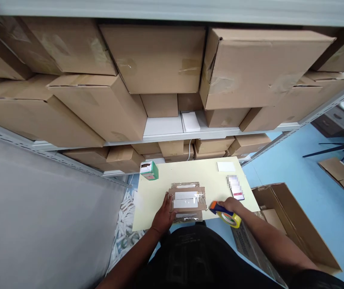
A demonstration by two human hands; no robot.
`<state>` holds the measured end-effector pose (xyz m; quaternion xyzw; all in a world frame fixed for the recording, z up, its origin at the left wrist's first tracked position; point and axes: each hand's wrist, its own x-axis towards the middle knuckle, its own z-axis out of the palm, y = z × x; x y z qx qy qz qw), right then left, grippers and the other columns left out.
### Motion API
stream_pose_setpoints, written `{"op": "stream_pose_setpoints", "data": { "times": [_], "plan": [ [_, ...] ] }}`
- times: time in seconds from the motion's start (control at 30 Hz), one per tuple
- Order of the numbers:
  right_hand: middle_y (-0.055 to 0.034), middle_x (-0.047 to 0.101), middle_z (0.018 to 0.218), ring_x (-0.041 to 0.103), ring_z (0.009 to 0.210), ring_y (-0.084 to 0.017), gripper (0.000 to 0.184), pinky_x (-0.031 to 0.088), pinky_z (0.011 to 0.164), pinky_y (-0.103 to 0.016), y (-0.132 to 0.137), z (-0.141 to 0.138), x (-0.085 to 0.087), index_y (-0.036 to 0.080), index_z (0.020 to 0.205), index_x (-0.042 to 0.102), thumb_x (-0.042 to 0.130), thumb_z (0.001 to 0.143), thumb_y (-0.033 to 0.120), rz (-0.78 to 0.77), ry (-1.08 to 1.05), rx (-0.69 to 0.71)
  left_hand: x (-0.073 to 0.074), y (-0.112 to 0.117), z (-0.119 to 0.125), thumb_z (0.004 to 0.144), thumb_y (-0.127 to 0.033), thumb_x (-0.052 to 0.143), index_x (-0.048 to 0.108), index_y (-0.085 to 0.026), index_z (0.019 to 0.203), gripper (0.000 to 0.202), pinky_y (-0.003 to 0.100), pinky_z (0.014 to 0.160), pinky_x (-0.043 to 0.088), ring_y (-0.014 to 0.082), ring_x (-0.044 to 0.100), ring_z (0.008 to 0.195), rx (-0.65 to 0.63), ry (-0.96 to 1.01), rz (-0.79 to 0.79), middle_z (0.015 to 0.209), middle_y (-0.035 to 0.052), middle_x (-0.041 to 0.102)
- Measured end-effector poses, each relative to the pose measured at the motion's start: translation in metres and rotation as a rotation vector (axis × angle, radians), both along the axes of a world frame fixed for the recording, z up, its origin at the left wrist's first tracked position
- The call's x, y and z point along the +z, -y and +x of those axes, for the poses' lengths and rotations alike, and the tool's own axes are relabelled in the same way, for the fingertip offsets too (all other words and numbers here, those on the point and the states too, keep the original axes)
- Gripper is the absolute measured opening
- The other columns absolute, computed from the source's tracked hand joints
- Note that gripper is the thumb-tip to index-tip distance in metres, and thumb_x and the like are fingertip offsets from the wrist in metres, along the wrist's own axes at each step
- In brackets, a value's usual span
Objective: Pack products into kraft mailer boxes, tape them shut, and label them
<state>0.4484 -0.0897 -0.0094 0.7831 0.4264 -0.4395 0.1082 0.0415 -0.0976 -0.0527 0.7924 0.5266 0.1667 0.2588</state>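
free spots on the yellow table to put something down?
Bare patches: between the green box and white card along the far edge, and left of the left hand. Crowded around the taped parcel, tape dispenser in the right hand, and phone.

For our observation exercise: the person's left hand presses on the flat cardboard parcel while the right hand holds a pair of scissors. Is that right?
Not quite. The head view shows the right hand holding a tape dispenser, not scissors. The left hand does press on the flat cardboard parcel.

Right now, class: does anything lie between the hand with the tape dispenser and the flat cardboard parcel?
Nothing visible. Only bare table separates the right hand, holding the tape dispenser, from the parcel.
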Motion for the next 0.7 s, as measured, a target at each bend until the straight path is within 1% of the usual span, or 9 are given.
{"op": "stream_pose_setpoints", "data": {
  "times": [0.07,0.17,0.23,0.3,0.37,0.43,0.53,0.6,0.7],
  "plan": [
    [-0.0183,0.077,0.088,0.073,0.086,-0.032,0.062,0.049,0.073,-0.036,0.016,0.000,-0.008,0.017,0.065,0.069,0.050,0.091,0.069,0.052,0.029,-0.013,-0.003,0.000,-0.001,0.103,-0.041,0.046,0.007,-0.026,0.166,0.076,0.047,0.115,0.047,0.0308,0.028,0.155,0.006,0.009,0.016,0.173,0.0121,0.010],
    [-0.0167,0.077,0.094,0.073,0.090,-0.029,0.064,0.049,0.073,-0.034,0.031,-0.009,-0.016,0.019,0.079,0.073,0.031,0.100,0.063,0.186,0.076,-0.087,-0.006,0.001,-0.002,0.102,-0.041,0.047,0.004,-0.027,0.166,0.078,0.049,0.117,0.044,0.0308,0.025,0.156,0.009,0.038,0.014,0.173,0.0109,0.008],
    [-0.0170,0.077,0.099,0.072,0.094,-0.030,0.058,0.048,0.077,-0.036,0.031,-0.022,-0.020,0.018,0.093,0.074,0.032,0.102,0.057,0.300,0.167,-0.041,-0.006,0.001,-0.002,0.102,-0.042,0.048,0.001,-0.028,0.166,0.081,0.049,0.120,0.041,0.0300,0.023,0.156,0.023,0.068,-0.017,0.173,0.0108,0.010],
    [-0.0187,0.075,0.105,0.070,0.100,-0.032,0.052,0.047,0.085,-0.038,0.025,-0.035,-0.022,0.015,0.105,0.072,0.037,0.102,0.053,0.382,0.258,0.080,-0.003,0.000,-0.001,0.100,-0.043,0.052,-0.001,-0.027,0.166,0.087,0.048,0.121,0.040,0.0297,0.025,0.156,0.076,0.099,-0.083,0.172,0.0122,0.014],
    [-0.0201,0.073,0.111,0.067,0.108,-0.033,0.049,0.043,0.094,-0.040,0.016,-0.046,-0.024,0.014,0.110,0.071,0.040,0.102,0.052,0.408,0.310,0.184,0.002,-0.001,0.001,0.097,-0.044,0.056,-0.001,-0.023,0.166,0.092,0.049,0.122,0.038,0.0309,0.029,0.154,0.147,0.128,-0.177,0.171,0.0152,0.020],
    [-0.0201,0.072,0.113,0.064,0.114,-0.034,0.046,0.039,0.100,-0.043,0.009,-0.053,-0.023,0.015,0.112,0.071,0.043,0.102,0.051,0.363,0.326,0.218,0.007,-0.003,0.004,0.094,-0.046,0.059,0.002,-0.018,0.166,0.096,0.051,0.122,0.037,0.0327,0.034,0.152,0.189,0.157,-0.271,0.169,0.0186,0.025],
    [-0.0189,0.070,0.120,0.060,0.121,-0.035,0.040,0.038,0.102,-0.047,0.007,-0.056,-0.018,0.019,0.115,0.070,0.049,0.099,0.049,0.320,0.352,0.194,0.016,-0.009,0.008,0.093,-0.047,0.059,0.010,-0.011,0.165,0.095,0.051,0.124,0.034,0.0335,0.036,0.151,0.213,0.214,-0.347,0.166,0.0212,0.029],
    [-0.0187,0.068,0.127,0.056,0.126,-0.035,0.041,0.039,0.103,-0.046,0.009,-0.057,-0.012,0.019,0.117,0.070,0.048,0.099,0.050,0.413,0.315,0.165,0.021,-0.016,0.009,0.095,-0.051,0.054,0.020,-0.010,0.163,0.086,0.050,0.123,0.032,0.0331,0.036,0.151,0.259,0.260,-0.356,0.165,0.0207,0.033],
    [-0.0159,0.071,0.122,0.061,0.121,-0.030,0.058,0.044,0.100,-0.038,0.010,-0.068,0.000,0.019,0.111,0.072,0.029,0.104,0.058,0.498,0.009,0.059,0.028,-0.030,0.010,0.100,-0.058,0.039,0.045,-0.014,0.152,0.068,0.048,0.120,0.037,0.0308,0.048,0.144,0.324,0.329,-0.386,0.156,0.0165,0.051]
  ]
}}
